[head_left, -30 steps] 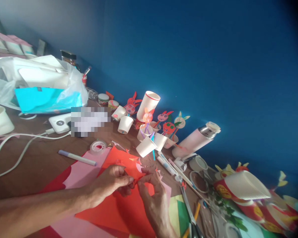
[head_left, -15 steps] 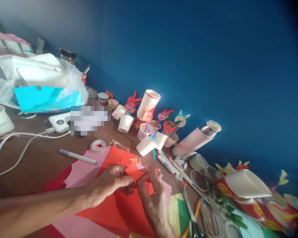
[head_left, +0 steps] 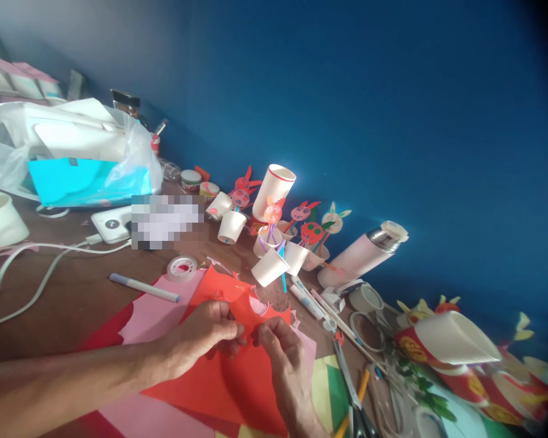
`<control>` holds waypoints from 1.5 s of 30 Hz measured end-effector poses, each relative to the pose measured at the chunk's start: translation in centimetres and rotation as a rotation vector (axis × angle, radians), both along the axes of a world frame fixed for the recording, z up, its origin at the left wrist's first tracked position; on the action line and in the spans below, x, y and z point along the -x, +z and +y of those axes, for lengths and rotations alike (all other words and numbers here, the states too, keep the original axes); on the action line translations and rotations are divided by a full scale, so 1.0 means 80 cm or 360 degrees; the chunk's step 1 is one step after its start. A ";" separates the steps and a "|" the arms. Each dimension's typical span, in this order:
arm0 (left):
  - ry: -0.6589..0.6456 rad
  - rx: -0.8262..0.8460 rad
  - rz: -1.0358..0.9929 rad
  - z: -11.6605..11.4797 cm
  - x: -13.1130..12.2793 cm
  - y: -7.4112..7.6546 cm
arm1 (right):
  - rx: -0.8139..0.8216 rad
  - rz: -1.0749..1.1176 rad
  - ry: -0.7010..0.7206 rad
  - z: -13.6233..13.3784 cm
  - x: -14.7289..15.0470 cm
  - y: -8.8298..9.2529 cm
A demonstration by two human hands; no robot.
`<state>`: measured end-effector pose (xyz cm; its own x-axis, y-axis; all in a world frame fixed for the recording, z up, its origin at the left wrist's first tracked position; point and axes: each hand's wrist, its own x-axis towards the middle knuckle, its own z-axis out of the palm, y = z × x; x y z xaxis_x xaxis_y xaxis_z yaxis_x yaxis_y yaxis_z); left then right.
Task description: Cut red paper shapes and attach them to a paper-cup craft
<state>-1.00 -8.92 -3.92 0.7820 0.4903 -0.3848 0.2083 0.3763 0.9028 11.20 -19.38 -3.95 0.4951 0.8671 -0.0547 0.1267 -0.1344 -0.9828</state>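
Observation:
Both my hands are over a stack of coloured paper, a red-orange sheet (head_left: 228,389) on top of pink sheets (head_left: 159,316). My left hand (head_left: 214,331) is closed, thumb and fingers pinching a red piece of paper (head_left: 249,325). On its other side my right hand (head_left: 285,350) pinches the same paper between thumb and forefinger. Its outline blends into the red sheet behind, which has curved cut-outs along its far edge. Scissors (head_left: 354,392) lie just right of my right hand. Paper scraps are scattered beyond the sheet.
White paper cups (head_left: 269,267) with paper rabbit heads stand near the blue wall. A pink thermos (head_left: 360,255), tape roll (head_left: 181,267), marker (head_left: 144,287) and red-and-white cups (head_left: 456,337) surround the paper. At left are a plastic bag (head_left: 91,146) and white cables (head_left: 50,246).
The red piece between my hands has turned and lowered, and its raised tip no longer shows. My right hand has shifted slightly right. The curved cut-out in the sheet behind shows more fully.

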 end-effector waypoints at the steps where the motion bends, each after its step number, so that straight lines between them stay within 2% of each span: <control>1: -0.0006 -0.0003 0.0006 0.000 0.000 -0.001 | -0.0002 0.0020 0.0010 0.000 0.000 0.000; 9: -0.0052 0.0034 -0.0041 0.000 -0.002 -0.003 | 0.0027 -0.0086 0.0043 0.001 0.004 0.000; 13: -0.0106 0.0077 -0.0070 -0.003 0.001 0.006 | 0.0015 -0.0013 0.0018 0.002 0.005 0.002; 19: 0.0021 0.0120 -0.0044 -0.009 0.005 0.020 | 0.0020 0.0059 0.0021 0.001 0.005 -0.007; 23: -0.0009 0.0100 -0.0020 -0.008 0.005 0.017 | 0.0008 0.0074 0.0030 0.001 0.004 -0.016; 28: -0.0043 0.0086 -0.0053 -0.006 0.004 0.013 | 0.0019 0.0074 0.0015 0.001 0.005 -0.014; 34: -0.0171 -0.0014 -0.0054 -0.006 0.004 0.012 | 0.0020 0.0015 -0.0013 0.001 0.008 -0.018; 40: -0.0191 -0.0089 0.0014 -0.005 0.001 -0.006 | 0.0018 -0.0022 -0.0023 0.002 0.008 -0.027; 45: -0.0160 -0.0095 -0.0045 -0.008 0.003 -0.003 | 0.0069 -0.0136 -0.0014 0.001 0.010 -0.026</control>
